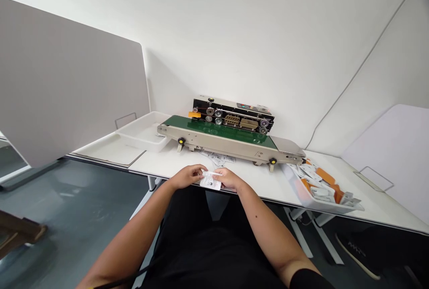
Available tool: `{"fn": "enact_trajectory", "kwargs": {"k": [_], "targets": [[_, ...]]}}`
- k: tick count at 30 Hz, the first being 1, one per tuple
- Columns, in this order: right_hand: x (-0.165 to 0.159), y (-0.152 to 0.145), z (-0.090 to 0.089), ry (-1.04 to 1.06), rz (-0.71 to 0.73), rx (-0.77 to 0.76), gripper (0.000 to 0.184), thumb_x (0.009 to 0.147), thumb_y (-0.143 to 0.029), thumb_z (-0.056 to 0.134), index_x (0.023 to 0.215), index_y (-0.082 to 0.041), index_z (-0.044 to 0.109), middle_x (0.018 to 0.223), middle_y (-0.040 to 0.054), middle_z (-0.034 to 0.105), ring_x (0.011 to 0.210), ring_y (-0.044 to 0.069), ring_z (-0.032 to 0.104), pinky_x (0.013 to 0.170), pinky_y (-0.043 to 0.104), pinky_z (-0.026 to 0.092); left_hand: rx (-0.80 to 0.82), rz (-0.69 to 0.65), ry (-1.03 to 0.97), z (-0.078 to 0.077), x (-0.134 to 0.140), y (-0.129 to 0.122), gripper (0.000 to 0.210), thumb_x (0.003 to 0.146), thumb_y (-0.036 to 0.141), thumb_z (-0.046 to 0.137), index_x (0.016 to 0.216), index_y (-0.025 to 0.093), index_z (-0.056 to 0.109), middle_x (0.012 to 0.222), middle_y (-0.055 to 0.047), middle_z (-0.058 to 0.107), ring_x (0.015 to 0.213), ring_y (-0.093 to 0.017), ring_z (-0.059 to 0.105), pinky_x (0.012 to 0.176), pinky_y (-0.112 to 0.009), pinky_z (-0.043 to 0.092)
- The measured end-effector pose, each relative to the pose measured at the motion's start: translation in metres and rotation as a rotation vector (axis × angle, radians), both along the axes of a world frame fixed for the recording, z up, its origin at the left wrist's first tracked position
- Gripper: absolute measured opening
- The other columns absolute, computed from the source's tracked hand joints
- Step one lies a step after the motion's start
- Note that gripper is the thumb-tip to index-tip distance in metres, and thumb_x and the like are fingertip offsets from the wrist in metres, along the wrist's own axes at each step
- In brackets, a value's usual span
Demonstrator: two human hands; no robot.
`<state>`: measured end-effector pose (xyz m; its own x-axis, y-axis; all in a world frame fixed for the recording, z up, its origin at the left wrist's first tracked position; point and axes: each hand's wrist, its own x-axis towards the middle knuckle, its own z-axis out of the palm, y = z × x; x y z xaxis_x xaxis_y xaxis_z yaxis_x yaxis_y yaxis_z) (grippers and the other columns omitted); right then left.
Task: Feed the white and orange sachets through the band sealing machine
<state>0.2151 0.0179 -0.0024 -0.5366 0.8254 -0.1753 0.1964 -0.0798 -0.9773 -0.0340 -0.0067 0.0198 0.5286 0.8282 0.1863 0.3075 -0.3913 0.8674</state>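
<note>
In front of my body, at the table's front edge, a small white printed pouch (210, 181) is held between my two hands. My left hand (186, 177) has its fingers curled at the pouch's upper left corner. On the other side, my right hand (232, 179) pinches the right edge, thumb on the printed face. Just beyond them, a loose pile of small printed packets (219, 159) lies on the table, partly under a band sealing machine (217, 146). Its green conveyor belt (224, 131) runs below the exposed rollers, and an orange piece sits at their left end.
A white plastic bin (142, 134) stands left of the machine. To the right, a clear bin (303, 193) is heaped with white and orange packets. Grey partition panels (77, 74) rise at both sides. A shoe (357, 253) shows under the table at right.
</note>
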Motion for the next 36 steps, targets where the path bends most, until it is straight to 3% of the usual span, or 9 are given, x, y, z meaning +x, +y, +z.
{"fn": "enact_trajectory", "kwargs": {"k": [3,8,13,19,25,29,32,36], "targets": [[0.004,-0.001,-0.002,0.061,-0.06,-0.023,0.048,0.068,-0.055,0.084,0.092,-0.017,0.067,0.065,-0.0007,0.065,0.054,0.012,0.057,0.051,0.023,0.043,-0.055,0.002,-0.058,-0.002,0.002,0.002,0.038,0.085,0.051,0.067,0.104,0.018,0.064,0.078,-0.001,0.067,0.074,-0.017,0.059,0.07,-0.026,0.045],[0.004,-0.007,-0.004,0.087,-0.058,0.025,0.045,0.07,-0.055,0.082,0.092,-0.019,0.068,0.071,-0.0007,0.067,0.06,0.015,0.062,0.056,0.025,0.047,-0.027,0.021,-0.053,-0.003,0.003,0.002,0.044,0.082,0.05,0.072,0.113,0.02,0.063,0.084,-0.001,0.068,0.074,-0.017,0.061,0.07,-0.025,0.046],[0.001,-0.011,-0.003,0.059,-0.041,0.101,0.04,0.073,-0.052,0.081,0.09,-0.019,0.069,0.07,-0.001,0.066,0.059,0.014,0.06,0.055,0.024,0.046,-0.071,-0.005,-0.067,-0.001,0.004,-0.001,0.035,0.079,0.05,0.075,0.093,0.019,0.067,0.078,-0.001,0.067,0.074,-0.018,0.062,0.068,-0.025,0.045],[0.002,-0.014,-0.011,0.185,-0.187,0.174,0.04,0.074,-0.051,0.079,0.097,-0.021,0.067,0.069,-0.0028,0.062,0.06,0.015,0.06,0.057,0.028,0.051,-0.107,0.026,-0.191,-0.007,0.001,0.006,0.036,0.077,0.047,0.079,0.089,0.018,0.061,0.075,0.0,0.066,0.07,-0.016,0.061,0.067,-0.025,0.044],[0.005,-0.015,-0.016,0.212,-0.276,0.25,0.038,0.074,-0.051,0.077,0.094,-0.021,0.066,0.062,-0.0039,0.058,0.049,0.013,0.052,0.048,0.027,0.044,-0.087,0.067,-0.116,-0.003,-0.002,0.009,0.043,0.076,0.048,0.077,0.105,0.017,0.07,0.073,0.001,0.065,0.067,-0.016,0.059,0.065,-0.026,0.043],[0.006,-0.013,-0.011,0.26,-0.356,0.27,0.034,0.08,-0.052,0.071,0.094,-0.021,0.065,0.062,-0.002,0.06,0.05,0.014,0.054,0.048,0.026,0.04,-0.104,0.085,-0.077,-0.003,-0.003,0.01,0.037,0.077,0.05,0.075,0.09,0.016,0.072,0.075,-0.002,0.067,0.069,-0.018,0.06,0.066,-0.027,0.043],[0.006,-0.011,-0.007,0.341,-0.395,0.242,0.033,0.082,-0.045,0.066,0.104,-0.02,0.065,0.079,0.0032,0.069,0.062,0.016,0.062,0.052,0.025,0.043,-0.101,0.164,-0.225,-0.007,-0.005,0.013,0.039,0.077,0.053,0.075,0.086,0.017,0.063,0.071,0.001,0.063,0.061,-0.014,0.056,0.06,-0.024,0.039],[-0.009,-0.01,-0.006,0.253,-0.193,0.277,0.045,0.072,-0.035,0.076,0.114,-0.023,0.067,0.109,0.0067,0.072,0.092,0.022,0.067,0.066,0.028,0.052,-0.107,0.169,-0.298,-0.01,-0.004,0.013,0.041,0.079,0.054,0.074,0.085,0.019,0.054,0.068,0.004,0.06,0.057,-0.011,0.053,0.057,-0.022,0.037]]}}
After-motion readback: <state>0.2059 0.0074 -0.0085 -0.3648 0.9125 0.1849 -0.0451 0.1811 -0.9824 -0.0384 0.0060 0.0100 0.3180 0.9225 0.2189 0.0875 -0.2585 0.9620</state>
